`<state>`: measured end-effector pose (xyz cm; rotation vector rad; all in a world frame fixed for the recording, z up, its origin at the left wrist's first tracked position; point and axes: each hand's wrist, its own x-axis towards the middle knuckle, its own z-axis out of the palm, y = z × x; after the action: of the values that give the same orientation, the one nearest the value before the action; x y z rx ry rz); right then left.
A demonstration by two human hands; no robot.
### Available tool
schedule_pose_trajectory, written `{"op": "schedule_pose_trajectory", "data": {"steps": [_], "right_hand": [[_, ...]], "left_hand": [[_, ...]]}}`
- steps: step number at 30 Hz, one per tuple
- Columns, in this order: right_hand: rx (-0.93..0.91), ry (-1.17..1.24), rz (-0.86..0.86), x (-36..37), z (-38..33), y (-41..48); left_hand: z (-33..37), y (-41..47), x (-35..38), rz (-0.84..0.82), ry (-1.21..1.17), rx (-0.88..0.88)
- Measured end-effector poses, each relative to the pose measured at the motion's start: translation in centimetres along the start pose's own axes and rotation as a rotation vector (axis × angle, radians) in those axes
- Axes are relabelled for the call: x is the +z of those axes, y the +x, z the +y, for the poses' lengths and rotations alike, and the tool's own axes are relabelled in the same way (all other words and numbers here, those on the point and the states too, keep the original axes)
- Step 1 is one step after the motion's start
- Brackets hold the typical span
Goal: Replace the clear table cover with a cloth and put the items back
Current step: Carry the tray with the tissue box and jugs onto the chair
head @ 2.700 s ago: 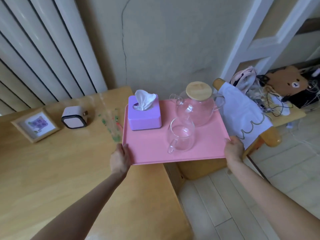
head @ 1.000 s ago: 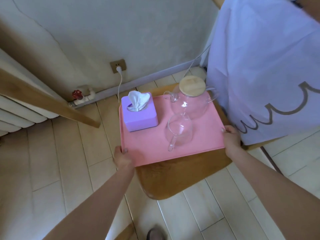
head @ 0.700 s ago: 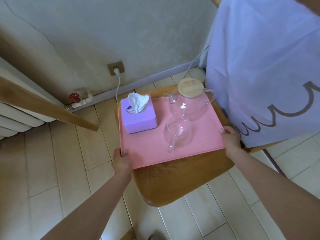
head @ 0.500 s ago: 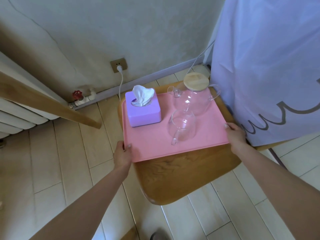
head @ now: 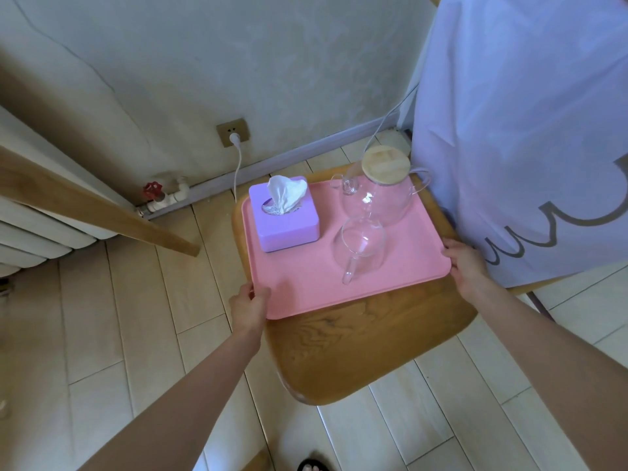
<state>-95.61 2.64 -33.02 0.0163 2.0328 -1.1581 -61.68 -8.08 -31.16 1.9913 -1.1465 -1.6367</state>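
Observation:
A pink tray (head: 306, 287) lies on the wooden seat of a chair (head: 356, 351). On the tray stand a purple tissue box (head: 283, 219), a glass teapot (head: 380, 195) with a bamboo lid, and a glass cup (head: 362, 244). My left hand (head: 249, 305) grips the tray's front left corner. My right hand (head: 464, 263) holds its right edge. A white cloth with a grey scalloped line (head: 530, 130) hangs over the chair's back, to the right of the tray.
The wooden table's edge (head: 95, 202) juts in from the left, above a radiator (head: 30, 239). A wall socket with a white plug (head: 233, 134) and a red pipe valve (head: 151, 190) sit at the baseboard. Pale floorboards surround the chair.
The tray has gone from above the table, off to the right and down onto the chair seat. In the last half second it settled lower, both hands still on it.

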Motion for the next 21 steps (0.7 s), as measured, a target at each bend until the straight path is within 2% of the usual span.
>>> {"op": "schedule_pose_trajectory", "data": {"steps": [7,12,17,21], "right_hand": [[-0.012,0.074,-0.063,-0.1,-0.9,-0.7],[-0.099,-0.001,-0.11,-0.1,-1.9,0.0],[-0.144,-0.39,-0.064,0.2,-2.4,-1.2],[-0.194,-0.592,-0.024,0.5,-1.6,-2.4]], "left_hand": [[0.6,-0.8,1.0,-0.073,-0.01,-0.005],[0.5,-1.7,2.2,-0.131,0.046,0.015],[-0.1,-1.8,3.3,-0.141,0.162,0.023],[0.6,-2.7,3.6,-0.108,0.177,0.012]]}}
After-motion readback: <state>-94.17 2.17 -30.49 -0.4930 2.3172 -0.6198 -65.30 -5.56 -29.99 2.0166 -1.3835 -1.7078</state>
